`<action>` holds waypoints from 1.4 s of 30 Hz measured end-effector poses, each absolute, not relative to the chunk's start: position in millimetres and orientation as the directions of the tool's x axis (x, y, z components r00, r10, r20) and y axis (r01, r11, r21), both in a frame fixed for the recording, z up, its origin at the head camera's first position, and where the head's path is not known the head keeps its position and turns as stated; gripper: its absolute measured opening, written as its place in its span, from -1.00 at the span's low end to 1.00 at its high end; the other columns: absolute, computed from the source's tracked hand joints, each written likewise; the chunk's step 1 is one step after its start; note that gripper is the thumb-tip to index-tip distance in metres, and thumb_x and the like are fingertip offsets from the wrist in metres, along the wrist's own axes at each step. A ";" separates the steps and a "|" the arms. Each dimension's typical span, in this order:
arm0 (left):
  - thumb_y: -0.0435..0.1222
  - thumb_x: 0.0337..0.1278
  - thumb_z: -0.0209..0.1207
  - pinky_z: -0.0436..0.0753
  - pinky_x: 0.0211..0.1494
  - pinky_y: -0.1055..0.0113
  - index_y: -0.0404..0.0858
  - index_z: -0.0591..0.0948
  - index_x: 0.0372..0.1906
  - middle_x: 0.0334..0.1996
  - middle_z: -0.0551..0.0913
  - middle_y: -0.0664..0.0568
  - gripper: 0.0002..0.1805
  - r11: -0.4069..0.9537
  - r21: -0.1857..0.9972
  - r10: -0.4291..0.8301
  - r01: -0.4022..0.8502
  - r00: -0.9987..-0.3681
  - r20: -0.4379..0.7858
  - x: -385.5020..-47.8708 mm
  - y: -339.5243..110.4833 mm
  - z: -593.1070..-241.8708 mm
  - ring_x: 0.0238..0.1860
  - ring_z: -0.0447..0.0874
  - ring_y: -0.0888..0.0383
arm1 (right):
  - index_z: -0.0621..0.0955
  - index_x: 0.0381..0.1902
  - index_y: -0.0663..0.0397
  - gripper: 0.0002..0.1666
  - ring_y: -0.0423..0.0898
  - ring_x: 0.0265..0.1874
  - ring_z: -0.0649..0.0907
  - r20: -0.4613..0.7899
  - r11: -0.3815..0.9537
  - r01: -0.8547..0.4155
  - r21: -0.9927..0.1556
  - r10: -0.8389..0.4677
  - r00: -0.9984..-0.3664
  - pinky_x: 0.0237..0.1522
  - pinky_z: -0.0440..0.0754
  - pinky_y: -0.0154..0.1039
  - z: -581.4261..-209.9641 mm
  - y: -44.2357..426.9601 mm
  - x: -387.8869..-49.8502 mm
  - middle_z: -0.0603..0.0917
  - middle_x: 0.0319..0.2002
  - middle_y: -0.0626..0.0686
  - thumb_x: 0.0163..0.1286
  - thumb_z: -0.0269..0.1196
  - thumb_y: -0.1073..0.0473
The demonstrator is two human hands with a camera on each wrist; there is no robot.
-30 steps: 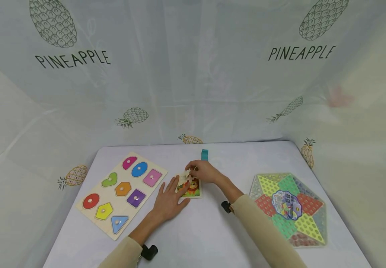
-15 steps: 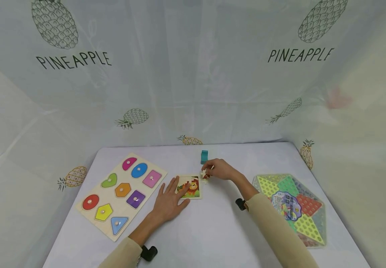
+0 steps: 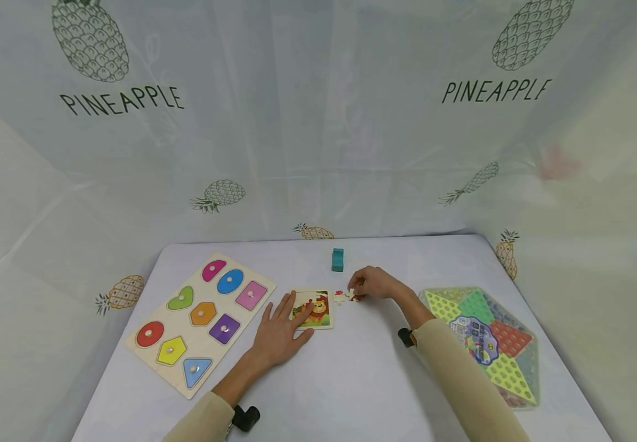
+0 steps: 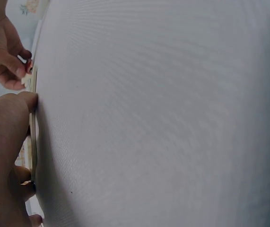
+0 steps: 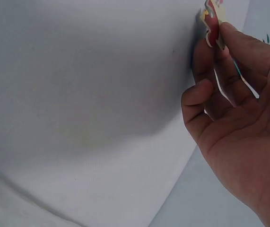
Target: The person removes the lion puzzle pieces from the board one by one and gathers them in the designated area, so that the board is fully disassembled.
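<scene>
Puzzle [image 3: 320, 309] sits below the middle of the head view, a small flat square with a lion towards its right side. The left hand [image 3: 279, 336] lies over its left part, fingers apart and nearly straight, pressing it from above rather than gripping it. In the left wrist view, the puzzle's thin pale edge shows beside that hand at the left of the frame.

To the right of the puzzle, the right hand [image 3: 376, 283] pinches a piece [image 5: 213, 26] between thumb and fingertips, the gap closed down to the piece's thickness. The right wrist view has this piece near the top, to the right of centre, tilted, its red patch and notched outline visible. Between puzzle and right hand lies a loose piece [image 3: 339, 297], pale with some red; whether it touches the held one, I cannot tell.

A teal block [image 3: 337, 260] stands above these on the white table [image 3: 351, 387]. A shape board [image 3: 185, 325] with bright knobbed shapes slants across the lower left, and a star board [image 3: 508, 368] fills the lower right, partly behind the right sleeve [image 3: 462, 374]. Pineapple-printed cloth [image 3: 318, 123] covers the upper frame.
</scene>
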State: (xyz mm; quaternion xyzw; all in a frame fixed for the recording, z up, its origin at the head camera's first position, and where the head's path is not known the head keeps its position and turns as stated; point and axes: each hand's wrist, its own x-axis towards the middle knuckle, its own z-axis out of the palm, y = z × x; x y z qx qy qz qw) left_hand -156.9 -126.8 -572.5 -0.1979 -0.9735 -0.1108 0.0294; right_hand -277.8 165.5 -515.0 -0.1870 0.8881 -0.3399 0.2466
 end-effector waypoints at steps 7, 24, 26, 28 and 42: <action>0.23 0.36 0.01 0.10 0.49 -0.32 0.14 0.33 0.52 0.57 0.13 -0.17 -0.31 0.896 0.206 0.381 0.394 -0.919 0.100 -156.6 -127.0 -571.9 0.58 0.04 -0.13 | 0.73 -0.15 0.09 -0.85 -0.09 -0.39 0.68 -0.295 0.700 -0.162 -0.695 -0.484 -0.824 -0.30 0.60 -0.28 -517.9 164.5 -277.2 0.74 -0.40 0.01 0.42 0.24 0.32; 0.22 0.36 0.03 0.08 0.49 -0.32 0.14 0.34 0.51 0.57 0.13 -0.18 -0.32 0.896 0.214 0.377 0.388 -0.921 0.094 -156.8 -125.8 -570.5 0.58 0.04 -0.14 | 0.75 -0.23 -0.01 -0.91 -0.18 -0.42 0.60 -0.268 0.758 -0.198 -0.621 -0.443 -0.856 -0.32 0.58 -0.31 -518.5 158.4 -274.2 0.70 -0.41 -0.12 0.39 0.31 0.26; 0.22 0.36 0.04 0.08 0.49 -0.32 0.14 0.34 0.51 0.57 0.13 -0.18 -0.32 0.898 0.214 0.375 0.385 -0.923 0.091 -156.6 -125.6 -570.3 0.58 0.04 -0.14 | 0.75 -0.24 0.00 -0.92 -0.17 -0.42 0.60 -0.270 0.761 -0.194 -0.619 -0.439 -0.857 -0.32 0.59 -0.31 -517.7 157.4 -273.4 0.70 -0.42 -0.11 0.38 0.32 0.25; 0.22 0.35 0.04 0.08 0.49 -0.32 0.14 0.34 0.51 0.58 0.12 -0.18 -0.31 0.900 0.211 0.372 0.383 -0.924 0.088 -156.2 -125.4 -570.2 0.58 0.03 -0.14 | 0.74 -0.24 0.01 -0.93 -0.16 -0.42 0.61 -0.270 0.761 -0.192 -0.620 -0.437 -0.858 -0.31 0.59 -0.30 -517.1 156.5 -272.5 0.70 -0.41 -0.09 0.38 0.32 0.26; 0.25 0.35 0.02 0.08 0.49 -0.32 0.15 0.32 0.52 0.58 0.11 -0.17 -0.30 0.904 0.197 0.369 0.379 -0.926 0.083 -156.7 -125.4 -572.4 0.58 0.03 -0.15 | 0.72 -0.24 0.06 -0.96 -0.13 -0.42 0.63 -0.257 0.750 -0.191 -0.633 -0.437 -0.862 -0.31 0.59 -0.29 -521.0 156.6 -271.7 0.72 -0.41 -0.06 0.36 0.34 0.26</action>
